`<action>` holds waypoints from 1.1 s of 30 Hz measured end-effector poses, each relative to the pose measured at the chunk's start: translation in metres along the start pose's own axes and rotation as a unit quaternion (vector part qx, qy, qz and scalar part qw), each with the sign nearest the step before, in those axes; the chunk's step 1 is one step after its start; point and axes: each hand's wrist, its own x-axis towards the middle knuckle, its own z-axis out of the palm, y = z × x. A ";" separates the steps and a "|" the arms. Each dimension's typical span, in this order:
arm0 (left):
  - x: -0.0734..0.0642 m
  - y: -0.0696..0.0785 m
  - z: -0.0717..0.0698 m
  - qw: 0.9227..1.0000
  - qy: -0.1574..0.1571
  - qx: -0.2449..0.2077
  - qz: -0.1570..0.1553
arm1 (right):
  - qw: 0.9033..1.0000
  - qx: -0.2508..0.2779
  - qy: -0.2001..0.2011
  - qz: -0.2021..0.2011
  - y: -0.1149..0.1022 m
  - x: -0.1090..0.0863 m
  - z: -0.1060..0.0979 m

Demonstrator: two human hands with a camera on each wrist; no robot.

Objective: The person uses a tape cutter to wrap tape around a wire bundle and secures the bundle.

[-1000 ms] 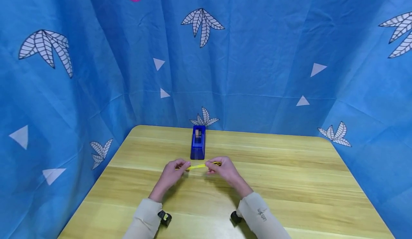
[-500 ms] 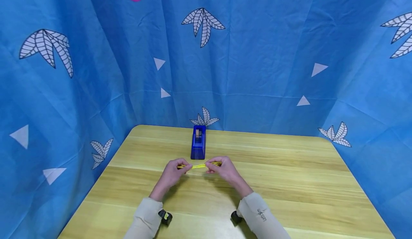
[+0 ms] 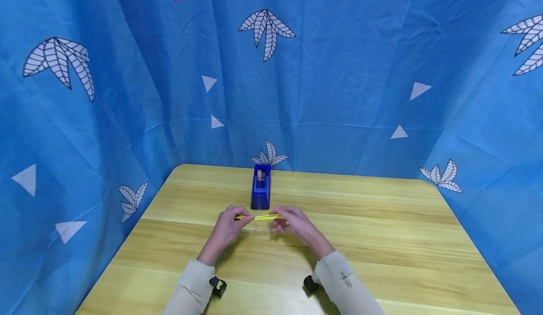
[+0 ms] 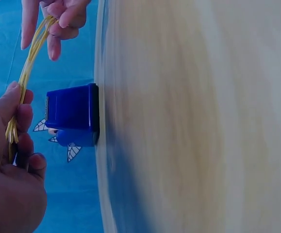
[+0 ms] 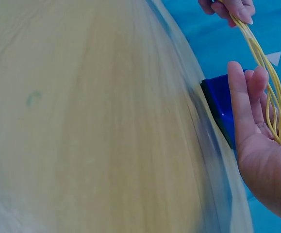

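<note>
A looped bundle of thin yellow cord [image 3: 266, 217] stretches between my hands above the table, with a shiny clear band, like tape, round its middle. Thumb and fingers of my left hand [image 3: 226, 224] pinch one end; a few short cord ends poke out below them in the left wrist view. At the other end, my right hand [image 5: 269, 145] has its fingers loosened and extended, and the loops lie against its palm between thumb and fingers. Just beyond both hands a blue tape dispenser [image 3: 260, 197] stands on the table, partly hidden by my right fingers in the right wrist view.
The wooden table [image 3: 360, 239] extends to both sides of my arms. Its far edge meets a blue patterned curtain [image 3: 339, 93], which also hangs along the left and right. A small dark camera sits at each sleeve cuff.
My right fingers have gone from pinching the cord bundle to a loosened, spread pose. The left hand keeps its pinch, shifted slightly right. The tape dispenser has stayed in place.
</note>
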 end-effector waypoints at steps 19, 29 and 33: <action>0.002 -0.002 0.000 1.000 0.001 0.009 0.028 | 0.999 0.003 0.028 -0.022 -0.002 0.001 0.006; 0.003 -0.006 -0.001 0.989 0.001 -0.116 -0.088 | 0.991 -0.089 0.078 -0.066 -0.005 -0.001 0.007; 0.005 -0.009 0.000 0.980 -0.016 -0.158 -0.124 | 0.982 -0.149 0.075 -0.090 -0.006 -0.002 0.008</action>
